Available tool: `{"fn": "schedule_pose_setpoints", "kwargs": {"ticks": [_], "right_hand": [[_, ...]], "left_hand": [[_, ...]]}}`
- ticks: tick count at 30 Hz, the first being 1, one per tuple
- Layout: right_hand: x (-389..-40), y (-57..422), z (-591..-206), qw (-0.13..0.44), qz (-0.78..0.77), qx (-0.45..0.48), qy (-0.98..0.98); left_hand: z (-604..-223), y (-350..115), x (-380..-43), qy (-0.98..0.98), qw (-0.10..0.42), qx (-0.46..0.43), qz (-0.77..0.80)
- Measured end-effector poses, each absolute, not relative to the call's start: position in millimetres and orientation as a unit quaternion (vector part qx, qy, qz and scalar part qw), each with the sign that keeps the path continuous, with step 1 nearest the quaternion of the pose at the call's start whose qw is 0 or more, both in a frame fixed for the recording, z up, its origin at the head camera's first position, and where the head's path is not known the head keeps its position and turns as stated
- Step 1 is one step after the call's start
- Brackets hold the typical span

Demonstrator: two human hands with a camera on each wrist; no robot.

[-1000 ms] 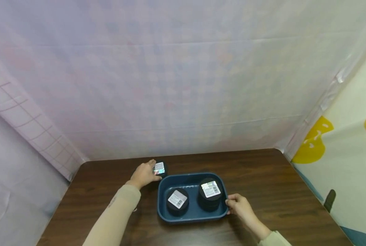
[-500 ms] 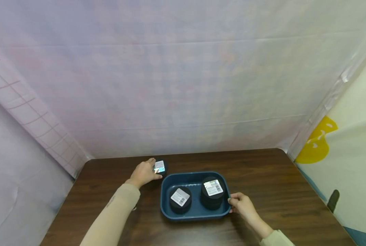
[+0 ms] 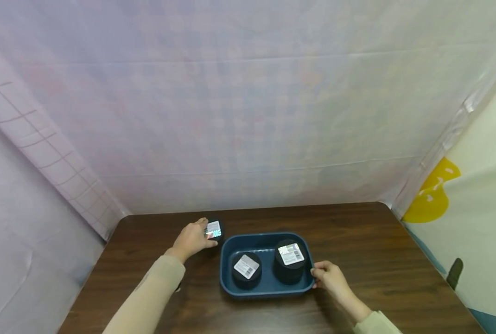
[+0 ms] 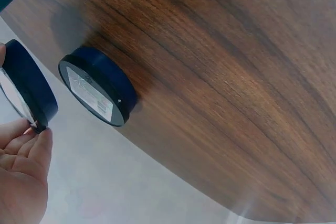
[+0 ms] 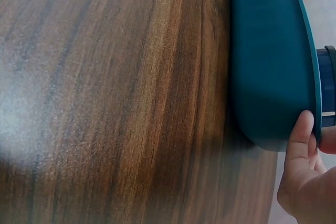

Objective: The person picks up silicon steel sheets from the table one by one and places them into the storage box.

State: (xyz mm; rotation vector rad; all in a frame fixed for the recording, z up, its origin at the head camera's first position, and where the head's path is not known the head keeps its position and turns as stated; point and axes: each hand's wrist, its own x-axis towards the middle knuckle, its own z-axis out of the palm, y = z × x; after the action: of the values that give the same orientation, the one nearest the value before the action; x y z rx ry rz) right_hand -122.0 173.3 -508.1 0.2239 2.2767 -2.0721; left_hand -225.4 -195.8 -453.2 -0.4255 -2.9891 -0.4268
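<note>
My left hand (image 3: 191, 239) grips a round, flat black jar (image 3: 213, 230) with a white and holographic label, just behind the tray's left corner. In the left wrist view, a second labelled jar (image 4: 97, 87) sits on the table beside the held one. The head view does not clearly show that second jar. My right hand (image 3: 330, 279) pinches the right rim of a dark blue tray (image 3: 269, 294), thumb on one side and a finger on the other. Inside the tray are a low jar (image 3: 246, 270) at left and a taller stack of jars (image 3: 289, 262) at right.
The dark wood-grain table (image 3: 373, 250) has rounded far corners. A pale checked curtain (image 3: 252, 139) hangs behind its far edge. On the right is a cream curtain with yellow shapes (image 3: 429, 204).
My left hand and its jar have shifted slightly left, away from the tray. The head view has drifted a little. My right hand stays on the tray's rim.
</note>
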Motion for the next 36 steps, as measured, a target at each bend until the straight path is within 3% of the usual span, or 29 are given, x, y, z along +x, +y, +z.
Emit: {"fn": "schedule_pose_setpoints", "kwargs": {"ticks": [10,19,29,36], "right_hand": [[-122,165,-490,0.038,-0.664,0.120,0.737],[-130,172,-500,0.039,-0.656,0.107,0.746],[-130,171,-489,0.037,-0.664,0.106,0.739],[-128,173,-491,0.036,-0.675,0.065,0.734]], "left_hand": [[-447,-203,-215,-0.982,0.036,-0.135,-0.130],[-438,-200,-209,-0.982,0.014,-0.133,-0.133],[-423,-191,-205,-0.977,0.033,-0.151,-0.146],[-415,-177,-199,-0.976,0.007,-0.170,-0.134]]}}
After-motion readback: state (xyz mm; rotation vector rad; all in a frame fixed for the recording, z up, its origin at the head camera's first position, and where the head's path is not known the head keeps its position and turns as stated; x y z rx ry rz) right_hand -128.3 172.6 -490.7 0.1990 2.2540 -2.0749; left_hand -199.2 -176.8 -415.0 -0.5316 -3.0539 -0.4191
